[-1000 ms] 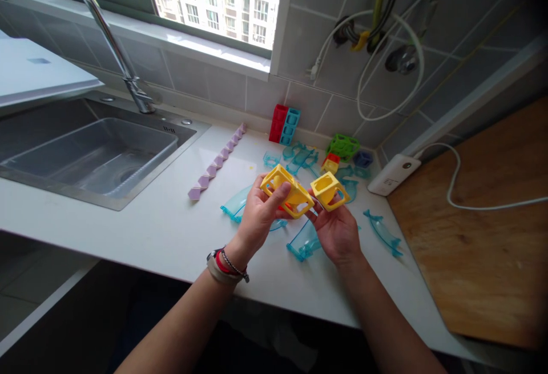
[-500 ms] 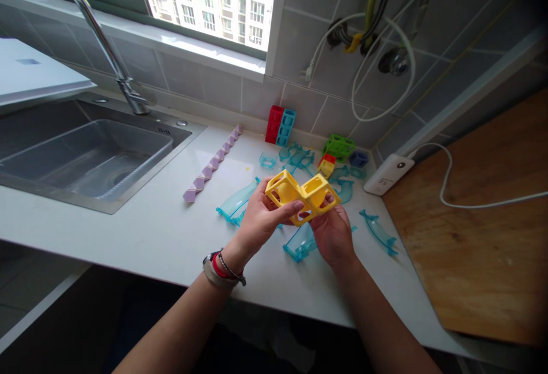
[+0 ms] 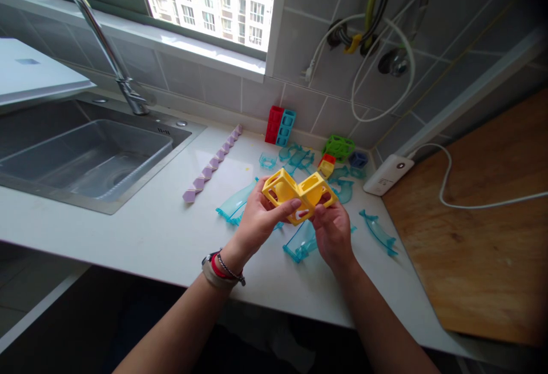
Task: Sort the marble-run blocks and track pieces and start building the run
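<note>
— Held what, and how?
— Gripped a yellow openwork plastic block in the left hand, with the thumb across its lower front. Held a yellow openwork plastic cube in the right hand, with the thumb at its near lower edge. Kept both touching above the white counter; could not tell whether locked together.
— Spotted what beneath?
— Found curved translucent blue plastic pieces around and below the hands, and another well to the right, near the brown wooden board.
— And farther back?
— Saw a red openwork plastic stack upright beside a light-blue openwork plastic stack, then, rightward, a green openwork plastic block and a dark-blue plastic cube. Noted a lilac zigzag strip toward the steel sink.
— Read any writing?
— Noticed small print on the white rectangular plastic device beside the board; could not read a word. Caught a grey-blue rectangle on the flat white panel over the sink, without legible lettering.
</note>
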Demonstrator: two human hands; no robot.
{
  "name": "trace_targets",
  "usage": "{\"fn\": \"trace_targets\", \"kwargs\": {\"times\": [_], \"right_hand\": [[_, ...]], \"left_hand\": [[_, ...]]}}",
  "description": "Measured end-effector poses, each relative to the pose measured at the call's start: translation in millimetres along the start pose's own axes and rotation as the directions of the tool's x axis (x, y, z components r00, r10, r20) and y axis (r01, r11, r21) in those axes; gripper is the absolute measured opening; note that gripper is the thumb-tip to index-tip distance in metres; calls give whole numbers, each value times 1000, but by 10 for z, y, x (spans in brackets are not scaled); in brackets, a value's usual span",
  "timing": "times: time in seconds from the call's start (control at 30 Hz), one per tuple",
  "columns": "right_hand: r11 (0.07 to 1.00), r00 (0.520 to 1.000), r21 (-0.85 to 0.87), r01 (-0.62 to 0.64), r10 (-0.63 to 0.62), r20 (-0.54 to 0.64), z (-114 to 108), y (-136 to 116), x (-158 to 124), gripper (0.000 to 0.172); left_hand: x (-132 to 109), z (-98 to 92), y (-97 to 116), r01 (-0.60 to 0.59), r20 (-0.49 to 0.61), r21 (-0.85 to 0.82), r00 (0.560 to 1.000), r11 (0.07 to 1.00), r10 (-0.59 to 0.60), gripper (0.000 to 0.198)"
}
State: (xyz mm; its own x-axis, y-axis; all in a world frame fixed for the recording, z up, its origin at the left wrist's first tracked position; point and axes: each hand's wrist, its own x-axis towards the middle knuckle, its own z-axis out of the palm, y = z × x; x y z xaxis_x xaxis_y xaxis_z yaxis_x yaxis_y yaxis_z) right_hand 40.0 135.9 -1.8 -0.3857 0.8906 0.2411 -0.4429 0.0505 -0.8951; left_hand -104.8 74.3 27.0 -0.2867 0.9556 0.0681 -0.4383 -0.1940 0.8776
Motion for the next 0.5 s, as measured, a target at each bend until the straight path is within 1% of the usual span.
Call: {"fn": "trace_targets", "kwargs": {"times": [0.1,0.2,0.3,0.4,0.5], "right_hand": [[1000,1000,-1,-17,17,-11,-10,3,13,37],[1000,999,-9,-20,20,-30,-15,8,20,36],[1000,999,-20,-10,9,-39,-15,14,19,34],[1000,998,-15,-23,22,-56,-8,18,17,33],[999,997,-12,-48,47,-55,-2,18,20,37]], "left_hand": [[2,5,-11,-6,-3,5,1000,1000,6,56],[3,1,-25,-14,3,-5,1000,1000,14,56],[2,-11,-28,8,20,-31,1000,999,-7,55],[2,-24,-21,27,12,-42,1000,999,-27,54],[5,-27,-19,25,-2,-42,1000,999,-25,53]]}}
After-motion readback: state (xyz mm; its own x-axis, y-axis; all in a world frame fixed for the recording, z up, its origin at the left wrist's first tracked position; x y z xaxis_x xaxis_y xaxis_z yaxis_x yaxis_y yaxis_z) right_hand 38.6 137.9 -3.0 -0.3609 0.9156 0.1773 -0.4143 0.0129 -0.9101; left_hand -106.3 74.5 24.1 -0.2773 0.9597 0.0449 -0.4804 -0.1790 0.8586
